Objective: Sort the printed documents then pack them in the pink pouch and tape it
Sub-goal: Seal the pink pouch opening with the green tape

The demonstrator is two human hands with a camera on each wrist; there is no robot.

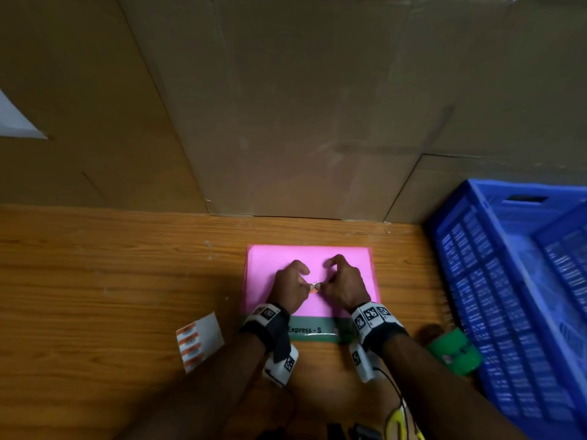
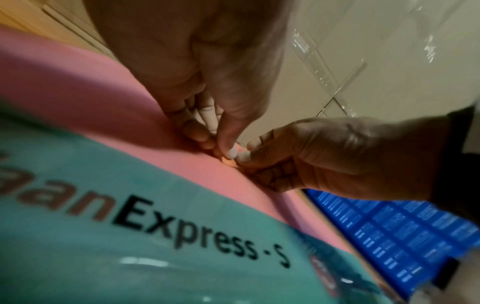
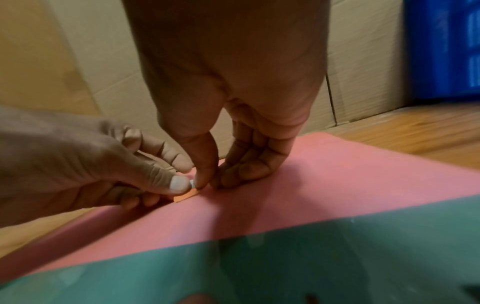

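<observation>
The pink pouch (image 1: pixel 346 258) lies flat on the wooden table, its teal flap (image 1: pixel 313 329) printed "Express - S" towards me. Both hands hover over its middle. My left hand (image 1: pixel 292 284) and right hand (image 1: pixel 344 284) meet thumb to thumb and pinch a small orange strip (image 1: pixel 313 289) with a white end between them, just above the pouch. In the right wrist view the orange strip (image 3: pixel 185 196) sticks out below the left thumb (image 3: pixel 179 185), and my right hand's other fingers rest curled on the pouch (image 3: pixel 337 174). No printed documents are in sight.
A white sheet with several orange strips (image 1: pixel 198 342) lies left of my left wrist. A green tape dispenser (image 1: pixel 454 350) and a blue crate (image 1: pixel 508 296) stand at the right. Cardboard boxes (image 1: pixel 317 106) wall the back. Yellow scissors (image 1: pixel 397 423) lie near me.
</observation>
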